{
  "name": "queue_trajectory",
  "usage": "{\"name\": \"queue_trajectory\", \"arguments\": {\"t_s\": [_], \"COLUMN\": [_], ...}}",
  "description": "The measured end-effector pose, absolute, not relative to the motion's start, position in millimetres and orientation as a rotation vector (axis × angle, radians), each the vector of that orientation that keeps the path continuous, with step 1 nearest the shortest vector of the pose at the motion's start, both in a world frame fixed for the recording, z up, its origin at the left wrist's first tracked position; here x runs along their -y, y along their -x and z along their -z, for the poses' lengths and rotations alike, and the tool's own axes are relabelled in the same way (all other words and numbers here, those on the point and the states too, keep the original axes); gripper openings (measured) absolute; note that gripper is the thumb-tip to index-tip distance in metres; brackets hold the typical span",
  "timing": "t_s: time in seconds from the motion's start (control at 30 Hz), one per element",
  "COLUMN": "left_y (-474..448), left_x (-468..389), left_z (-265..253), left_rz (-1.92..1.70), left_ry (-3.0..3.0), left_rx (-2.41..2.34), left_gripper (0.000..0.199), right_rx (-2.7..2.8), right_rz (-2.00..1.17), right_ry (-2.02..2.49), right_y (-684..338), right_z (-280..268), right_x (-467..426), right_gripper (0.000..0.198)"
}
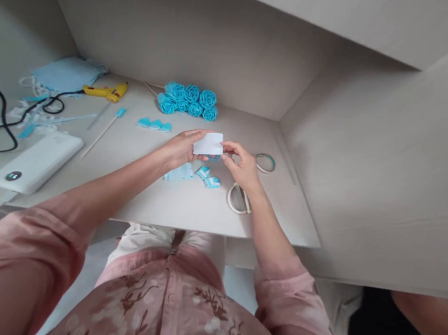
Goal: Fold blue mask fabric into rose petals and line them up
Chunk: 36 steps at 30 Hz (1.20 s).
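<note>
A small white rectangular piece of thin sheet material (208, 144) is held up over the table between both hands. My left hand (186, 148) grips its left side, the thumb near the upper edge and fingers beneath. At its right edge, my right hand (242, 164) pinches with thumb and fingertips. Some blue shows just under the piece. Below the hands lie pale blue cut sheets (180, 172) and folded blue-and-white pieces (208, 177). Beside my right wrist is a pale loop like a scissor handle (239, 199), partly hidden by the wrist; another ring-shaped item (265, 163) lies farther right.
Blue fabric roses (190, 100) on sticks are stacked at the back, with folded blue petals (154, 124) before them. Leftward are a blue-tipped stick (102, 134), yellow glue gun (107, 91), black cord, mask pile (64, 74), scraps and white power bank (38, 161). Panels enclose the table.
</note>
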<state>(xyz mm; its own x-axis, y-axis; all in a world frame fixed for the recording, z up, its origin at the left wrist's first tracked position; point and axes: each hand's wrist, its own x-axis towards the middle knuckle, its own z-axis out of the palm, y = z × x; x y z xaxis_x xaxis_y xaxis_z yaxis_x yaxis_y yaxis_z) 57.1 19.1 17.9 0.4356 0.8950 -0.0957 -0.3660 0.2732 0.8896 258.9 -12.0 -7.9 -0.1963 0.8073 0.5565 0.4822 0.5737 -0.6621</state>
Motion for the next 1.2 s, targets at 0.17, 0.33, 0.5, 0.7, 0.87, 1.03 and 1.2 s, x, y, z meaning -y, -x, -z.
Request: {"name": "queue_trajectory", "arguments": {"t_s": [0.17,0.33,0.5,0.7,0.87,1.03,1.2], "left_y": [-51,-47,-44,-39,-37,-35,-37], "left_x": [-17,-16,-21,-34,-32,-27,-22], "left_z": [-12,-6,-4,-2,4,10,9], "left_rz": [-0.886,-0.898,-0.984,-1.137,-1.147,-1.115,-1.076], "left_ry": [-0.976,-0.972,-1.213,-1.37,-1.31,-1.299,-1.28], "left_rx": [-0.634,-0.669,-0.787,-0.847,-0.839,-0.891,-0.902], "left_gripper": [0.028,0.052,0.061,0.061,0.056,0.052,0.047], "right_rx": [1.898,1.901,1.978,1.947,1.713,1.602,1.599], "right_rz": [-0.403,-0.414,-0.448,-0.591,-0.782,-0.804,-0.779], "right_ry": [1.064,1.063,1.1,1.153,1.185,1.222,1.232], "right_y": [-255,-250,-242,-233,-225,-222,-224], "right_z": [8,5,-9,-32,-17,3,7], "right_x": [12,14,14,-2,-16,-13,-8], "right_gripper": [0.011,0.011,0.012,0.015,0.023,0.022,0.019]}}
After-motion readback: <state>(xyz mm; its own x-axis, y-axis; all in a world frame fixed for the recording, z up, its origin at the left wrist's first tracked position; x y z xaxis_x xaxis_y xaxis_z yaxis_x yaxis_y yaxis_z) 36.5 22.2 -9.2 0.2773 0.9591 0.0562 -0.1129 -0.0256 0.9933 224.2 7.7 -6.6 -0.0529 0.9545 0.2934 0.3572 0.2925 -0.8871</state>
